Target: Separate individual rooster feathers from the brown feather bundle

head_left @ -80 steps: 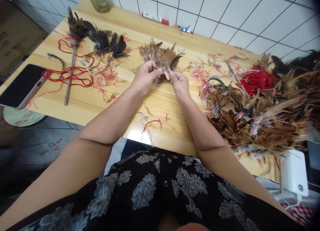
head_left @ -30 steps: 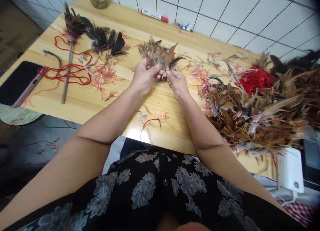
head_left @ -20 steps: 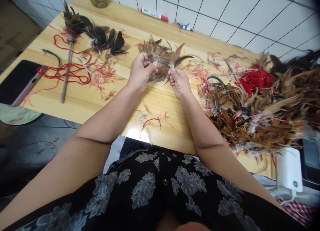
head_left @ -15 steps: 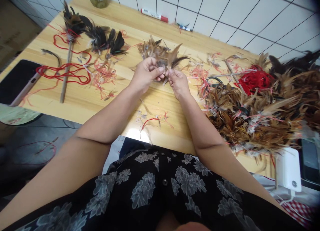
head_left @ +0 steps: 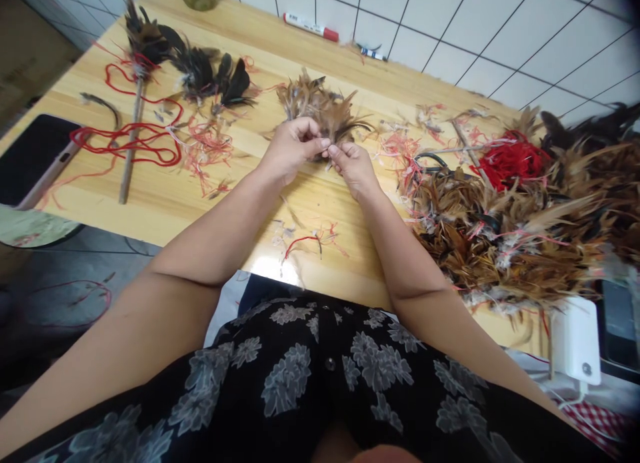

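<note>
A bunch of brown feathers [head_left: 320, 106] sits over the middle of the wooden table [head_left: 165, 209]. My left hand [head_left: 293, 149] is closed around the quill end of this bunch. My right hand [head_left: 353, 166] pinches the same quill end from the right, its fingertips meeting the left hand's. The feather tips fan out away from me. What lies between the fingertips is hidden.
A large heap of brown feathers [head_left: 520, 229] with red thread [head_left: 513, 159] fills the right side. Dark feather bunches [head_left: 210, 79], a stick [head_left: 131, 143] and red cord [head_left: 130, 143] lie at left. A phone [head_left: 30, 159] is at the left edge, a marker [head_left: 311, 28] by the wall, scissors [head_left: 435, 164] near the heap.
The hands lifted and spread the feather bunch briefly, then brought it back down. The fingertips are together again at the quill end. The view shifted slightly.
</note>
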Demonstrator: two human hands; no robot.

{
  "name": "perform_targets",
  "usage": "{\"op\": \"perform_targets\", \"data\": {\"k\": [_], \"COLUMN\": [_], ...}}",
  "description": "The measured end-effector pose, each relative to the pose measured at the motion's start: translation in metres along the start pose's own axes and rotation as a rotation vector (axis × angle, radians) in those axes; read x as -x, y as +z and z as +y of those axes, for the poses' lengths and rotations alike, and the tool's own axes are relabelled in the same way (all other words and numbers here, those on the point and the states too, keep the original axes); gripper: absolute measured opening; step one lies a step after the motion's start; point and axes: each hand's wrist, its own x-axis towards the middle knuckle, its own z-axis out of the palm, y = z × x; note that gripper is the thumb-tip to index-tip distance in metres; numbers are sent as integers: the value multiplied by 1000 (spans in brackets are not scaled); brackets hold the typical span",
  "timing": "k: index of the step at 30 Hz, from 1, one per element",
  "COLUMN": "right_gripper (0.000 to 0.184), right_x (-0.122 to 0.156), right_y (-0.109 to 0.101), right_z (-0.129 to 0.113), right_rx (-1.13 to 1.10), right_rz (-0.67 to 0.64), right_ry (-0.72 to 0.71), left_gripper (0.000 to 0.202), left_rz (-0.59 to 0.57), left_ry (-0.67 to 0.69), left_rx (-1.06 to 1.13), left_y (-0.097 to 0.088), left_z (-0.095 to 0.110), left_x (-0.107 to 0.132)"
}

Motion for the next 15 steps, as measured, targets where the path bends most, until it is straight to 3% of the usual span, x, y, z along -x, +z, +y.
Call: {"op": "perform_targets", "data": {"k": [4,8,12,15], "right_gripper": [63,66,69,70], "right_x": [-8,-22,-28,-25], "right_y": [-10,-29,-37,-32], "right_z": [8,18,27,30], "right_rx": [-32,-69,-5,71], "right_rz": [45,157,202,199], "right_ry": [13,39,-9,-71], "left_gripper": [40,30,30,32], "left_rz": [35,-48,-119,-115], "left_ry": [63,174,180,173], "left_rx": [-69,-387,-722,-836], "left_y": [-8,-14,-3,3], "left_z": [0,-2,-5,-6], "left_x": [-4,-1,13,20]}}
